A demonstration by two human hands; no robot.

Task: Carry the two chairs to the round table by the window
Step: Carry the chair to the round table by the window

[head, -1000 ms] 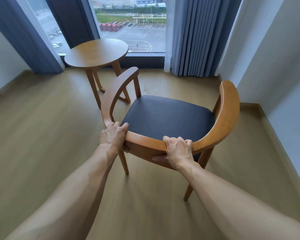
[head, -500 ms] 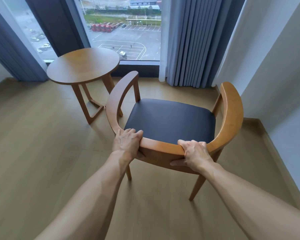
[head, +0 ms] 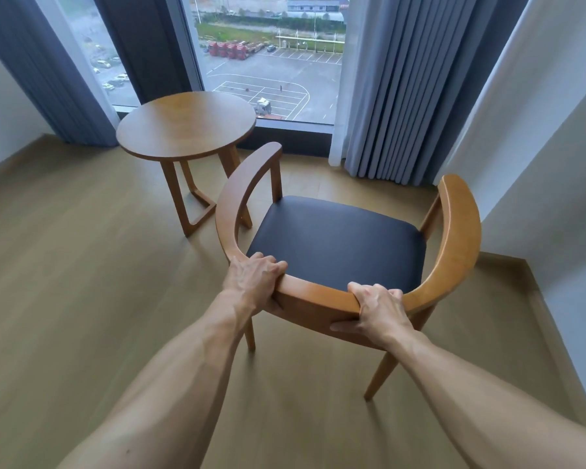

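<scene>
A wooden chair [head: 335,245] with a black seat and a curved back rail is right in front of me, its seat facing the window. My left hand [head: 254,282] grips the back rail at its left bend. My right hand [head: 379,309] grips the same rail further right, thumb under the wood. The round wooden table [head: 186,125] stands by the window, just beyond the chair's left arm. Only this one chair is in view.
A floor-to-ceiling window [head: 268,62] fills the back, with grey curtains [head: 410,89] on its right and left. A white wall [head: 548,164] juts in close on the chair's right. Wood floor [head: 65,282] stretches to the left.
The chair and I have moved closer to the window and the table. Both hands keep their grip on the back rail.
</scene>
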